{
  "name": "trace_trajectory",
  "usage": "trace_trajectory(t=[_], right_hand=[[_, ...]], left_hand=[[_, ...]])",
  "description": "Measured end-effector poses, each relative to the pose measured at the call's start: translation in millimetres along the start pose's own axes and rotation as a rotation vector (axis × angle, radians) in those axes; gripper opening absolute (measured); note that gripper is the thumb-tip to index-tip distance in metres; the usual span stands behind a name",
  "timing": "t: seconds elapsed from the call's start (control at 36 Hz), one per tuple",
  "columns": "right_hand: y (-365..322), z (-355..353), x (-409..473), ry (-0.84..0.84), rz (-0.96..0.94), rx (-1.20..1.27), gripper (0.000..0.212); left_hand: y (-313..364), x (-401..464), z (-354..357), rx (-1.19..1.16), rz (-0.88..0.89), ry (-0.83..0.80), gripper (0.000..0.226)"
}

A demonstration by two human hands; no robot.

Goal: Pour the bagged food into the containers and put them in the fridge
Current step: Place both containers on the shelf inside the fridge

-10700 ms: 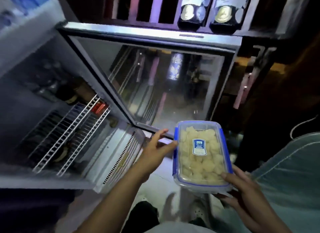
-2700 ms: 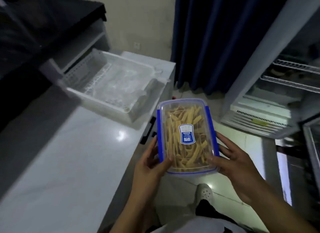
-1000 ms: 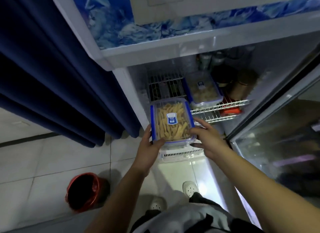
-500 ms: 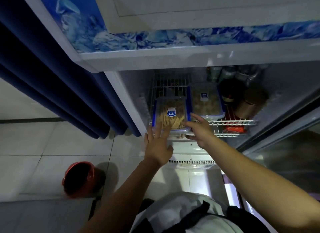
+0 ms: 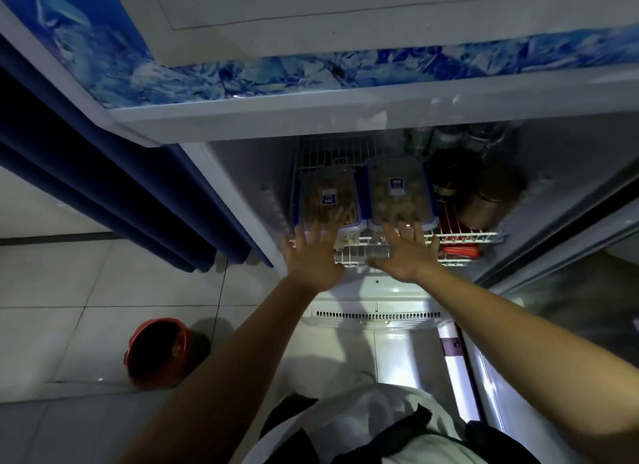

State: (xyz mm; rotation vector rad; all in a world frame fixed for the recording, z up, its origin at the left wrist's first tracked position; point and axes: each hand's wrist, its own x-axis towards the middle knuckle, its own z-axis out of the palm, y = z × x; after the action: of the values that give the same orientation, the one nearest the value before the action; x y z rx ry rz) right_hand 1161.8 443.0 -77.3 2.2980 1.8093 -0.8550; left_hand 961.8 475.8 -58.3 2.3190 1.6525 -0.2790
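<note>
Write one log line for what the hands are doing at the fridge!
stage: pushing in | left hand: open, on pasta-stick container | right hand: open, on second container | both on wire shelf

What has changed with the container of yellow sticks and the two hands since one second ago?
The stick container went from both hands onto the wire shelf, left of the other container, which stayed put. Left hand and right hand let go and now lie open at the shelf's front edge.
</note>
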Motion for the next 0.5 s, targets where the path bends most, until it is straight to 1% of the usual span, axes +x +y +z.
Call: trace_trajectory(t=[0.06, 0.11, 0.19, 0.28, 0.42, 0.5], right_hand=[[3.0, 4.5, 0.7, -0.02, 0.0, -0.078, 0.104], [2.8, 4.9, 2.1, -0.021, 0.008, -0.073, 0.107], [0.9, 3.9, 3.4, -0.032, 0.015, -0.069, 0.11], [1.9, 3.6, 3.1, -0.038, 0.012, -0.06, 0.111], [1.6, -0.8, 2.1, -0.058, 0.012, -0.032, 0.113], [1.1, -3.0, 2.2, -0.063, 0.019, -0.025, 0.113]], left_hand=[[9.9, 1.7, 2.6, -0.019, 0.012, -0.042, 0.094], [16.3, 3.9, 6.3, -0.037, -0.012, -0.064, 0.098], [20.5, 10.0, 8.5, -0.056, -0.054, -0.007, 0.097], [20.4, 20.0, 7.6, -0.022, -0.069, 0.013, 0.092], [15.2, 31.7, 10.1, 0.029, -0.077, -0.08, 0.087], [16.1, 35.4, 14.8, 0.099, -0.07, -0.059, 0.086]])
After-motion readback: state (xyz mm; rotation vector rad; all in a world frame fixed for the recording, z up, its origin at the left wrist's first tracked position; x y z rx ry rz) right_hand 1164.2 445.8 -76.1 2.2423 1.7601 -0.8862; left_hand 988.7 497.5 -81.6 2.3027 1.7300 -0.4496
